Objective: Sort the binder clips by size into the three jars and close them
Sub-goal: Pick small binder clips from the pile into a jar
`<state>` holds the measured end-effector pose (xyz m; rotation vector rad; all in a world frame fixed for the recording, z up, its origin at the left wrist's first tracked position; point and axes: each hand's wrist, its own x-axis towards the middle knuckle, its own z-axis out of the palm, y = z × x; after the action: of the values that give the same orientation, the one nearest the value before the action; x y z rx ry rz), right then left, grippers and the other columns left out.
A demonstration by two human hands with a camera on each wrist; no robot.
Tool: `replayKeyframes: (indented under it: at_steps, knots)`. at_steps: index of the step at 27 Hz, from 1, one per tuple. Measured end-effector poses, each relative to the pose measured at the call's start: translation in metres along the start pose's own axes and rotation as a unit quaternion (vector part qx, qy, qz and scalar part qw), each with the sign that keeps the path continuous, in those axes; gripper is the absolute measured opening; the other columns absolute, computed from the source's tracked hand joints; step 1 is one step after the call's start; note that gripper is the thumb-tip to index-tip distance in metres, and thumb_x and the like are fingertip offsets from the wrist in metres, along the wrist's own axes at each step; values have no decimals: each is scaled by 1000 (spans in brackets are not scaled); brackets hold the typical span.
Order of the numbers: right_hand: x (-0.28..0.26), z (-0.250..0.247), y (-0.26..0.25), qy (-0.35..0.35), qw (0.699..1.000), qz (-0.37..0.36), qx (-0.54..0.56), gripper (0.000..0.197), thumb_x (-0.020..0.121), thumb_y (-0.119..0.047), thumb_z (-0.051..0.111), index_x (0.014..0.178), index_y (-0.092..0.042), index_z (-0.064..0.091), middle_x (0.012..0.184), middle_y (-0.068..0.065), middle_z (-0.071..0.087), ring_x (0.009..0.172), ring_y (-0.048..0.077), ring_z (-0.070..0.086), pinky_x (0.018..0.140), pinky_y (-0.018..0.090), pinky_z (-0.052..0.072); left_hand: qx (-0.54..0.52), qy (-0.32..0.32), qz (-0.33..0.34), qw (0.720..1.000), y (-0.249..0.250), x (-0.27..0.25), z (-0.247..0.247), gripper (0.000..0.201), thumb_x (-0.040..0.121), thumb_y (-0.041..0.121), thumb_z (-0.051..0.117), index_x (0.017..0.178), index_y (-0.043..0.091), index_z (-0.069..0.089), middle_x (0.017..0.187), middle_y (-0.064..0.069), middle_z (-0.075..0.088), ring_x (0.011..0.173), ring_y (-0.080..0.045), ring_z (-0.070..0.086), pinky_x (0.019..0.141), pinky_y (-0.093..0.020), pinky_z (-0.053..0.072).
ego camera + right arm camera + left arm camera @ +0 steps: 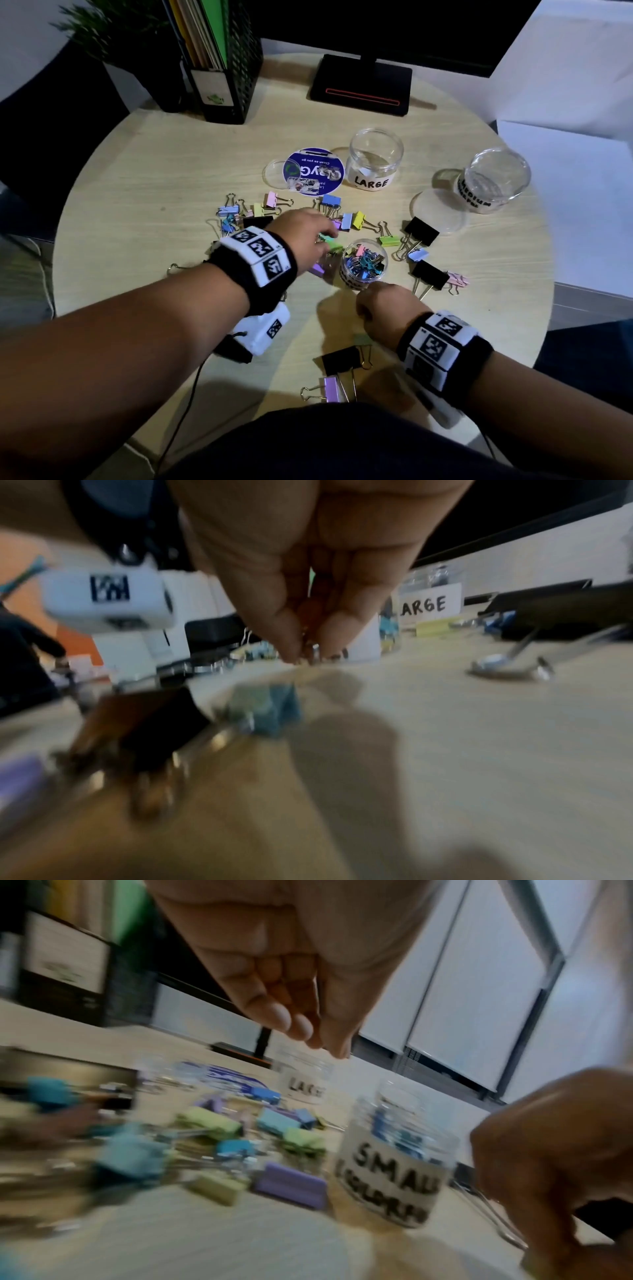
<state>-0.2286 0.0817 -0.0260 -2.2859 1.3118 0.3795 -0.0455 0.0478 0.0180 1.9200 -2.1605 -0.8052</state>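
Three open clear jars stand on the round table (137, 171): LARGE (375, 161) (304, 1080), MEDIUM (493, 181), and SMALL (364, 263) (394, 1164), which holds several small clips. Coloured and black binder clips lie scattered around them. My left hand (308, 236) (308, 1031) hovers over a green clip (330, 241), fingers loosely bent and holding nothing I can see. My right hand (371, 303) (308, 653) is at the table just in front of the SMALL jar. Its fingertips pinch something with a metal glint, beside a blurred teal clip (274, 712).
Clear lids (438, 212) (277, 173) and a round blue label (313, 171) lie near the jars. Large black clips (423, 231) (342, 359) (154, 723) sit right and near. A monitor stand (361, 85), a file holder (219, 68) and a plant (113, 34) stand at the back.
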Motion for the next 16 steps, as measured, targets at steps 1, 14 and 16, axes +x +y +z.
replayKeyframes:
  at_steps: [1, 14, 16]
  knots:
    - [-4, -6, 1, 33, 999, -8, 27, 18, 86, -9, 51, 97, -17, 64, 102, 2, 59, 83, 16, 52, 70, 19, 39, -1, 7, -20, 1000, -9, -5, -4, 24, 89, 26, 59, 114, 27, 61, 113, 11, 56, 96, -7, 52, 88, -24, 40]
    - [16, -38, 6, 224, 973, 11, 62, 32, 80, -19, 66, 112, -14, 66, 114, 9, 61, 103, 29, 56, 88, 34, 44, 205, -185, -99, 956, -52, -14, -8, 28, 88, 18, 59, 116, 20, 64, 126, 0, 57, 113, -20, 53, 84, -23, 40]
    - [12, -36, 4, 185, 980, 41, 53, 53, 80, -31, 68, 129, -19, 53, 130, 6, 51, 118, 27, 45, 100, 34, 36, 215, -179, -86, 956, -55, -16, -2, 29, 87, 15, 58, 114, 20, 64, 122, -2, 58, 109, -21, 54, 80, -23, 40]
